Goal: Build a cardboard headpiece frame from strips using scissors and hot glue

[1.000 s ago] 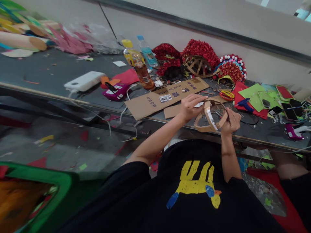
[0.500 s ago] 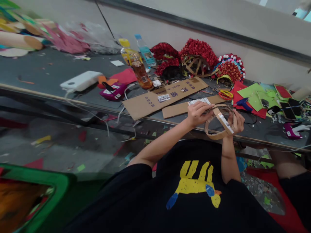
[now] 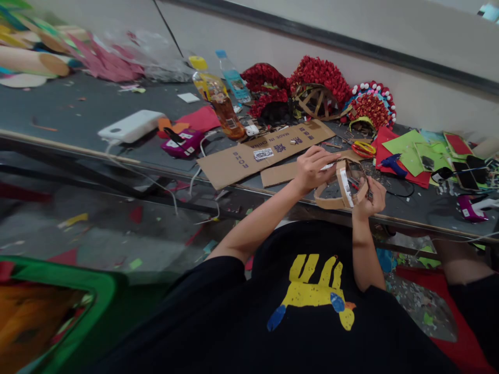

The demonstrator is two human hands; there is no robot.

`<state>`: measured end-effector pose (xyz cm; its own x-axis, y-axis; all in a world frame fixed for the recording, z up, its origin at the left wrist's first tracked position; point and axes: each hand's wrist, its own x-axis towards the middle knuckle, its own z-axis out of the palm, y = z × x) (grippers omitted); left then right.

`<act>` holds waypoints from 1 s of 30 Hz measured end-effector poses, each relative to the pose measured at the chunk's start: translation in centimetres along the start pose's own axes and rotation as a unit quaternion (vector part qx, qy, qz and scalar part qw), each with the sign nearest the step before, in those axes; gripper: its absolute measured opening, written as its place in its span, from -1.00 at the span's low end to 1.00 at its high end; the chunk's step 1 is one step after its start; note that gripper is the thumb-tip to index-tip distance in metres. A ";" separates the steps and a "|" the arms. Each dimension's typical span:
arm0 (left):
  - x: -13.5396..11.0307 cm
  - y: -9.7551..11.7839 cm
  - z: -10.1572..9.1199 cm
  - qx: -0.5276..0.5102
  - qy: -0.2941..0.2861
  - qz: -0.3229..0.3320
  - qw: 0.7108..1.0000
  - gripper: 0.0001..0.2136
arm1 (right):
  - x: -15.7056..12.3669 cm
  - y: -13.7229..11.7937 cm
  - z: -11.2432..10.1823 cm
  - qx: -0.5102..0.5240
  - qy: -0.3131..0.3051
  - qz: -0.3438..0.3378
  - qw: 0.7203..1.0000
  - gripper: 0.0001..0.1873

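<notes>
Above the table's front edge, a ring-shaped frame of cardboard strips [image 3: 344, 183] is held between both hands. My left hand [image 3: 314, 169] pinches its left rim, fingers closed. The right side is gripped by my right hand [image 3: 370, 197], with the thumb and fingers closed round the strip. One strip with a white printed label crosses the ring. Behind my left hand lie a narrow cardboard strip [image 3: 278, 175] and a wider printed cardboard piece [image 3: 249, 161], flat on the table.
Bottles [image 3: 224, 111] and red tufted headpieces [image 3: 317, 83] stand along the wall. Yellow-handled scissors [image 3: 363, 149], a blue glue gun [image 3: 393, 164] and coloured sheets [image 3: 409, 150] lie to the right. A white power bank [image 3: 130, 126] rests left. A green bin [image 3: 105, 285] stands below.
The cardboard frame has turned and tilted in my hands, and its labelled strip now stands steeper. Both hands have shifted slightly left; each keeps its hold.
</notes>
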<state>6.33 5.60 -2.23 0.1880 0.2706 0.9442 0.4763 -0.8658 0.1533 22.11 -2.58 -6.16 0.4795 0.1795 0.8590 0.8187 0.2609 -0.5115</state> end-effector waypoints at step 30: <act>-0.3 -1.2 -0.9 -0.069 -0.033 -0.023 0.997 -0.74 | -0.4 1.3 -0.6 0.009 -0.062 -0.015 0.998 -0.69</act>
<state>4.96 6.20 -2.40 0.2263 0.3339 0.9150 0.3636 -0.9005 0.2387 23.19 -2.86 -7.13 0.4110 0.2872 0.8652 0.8257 0.2849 -0.4868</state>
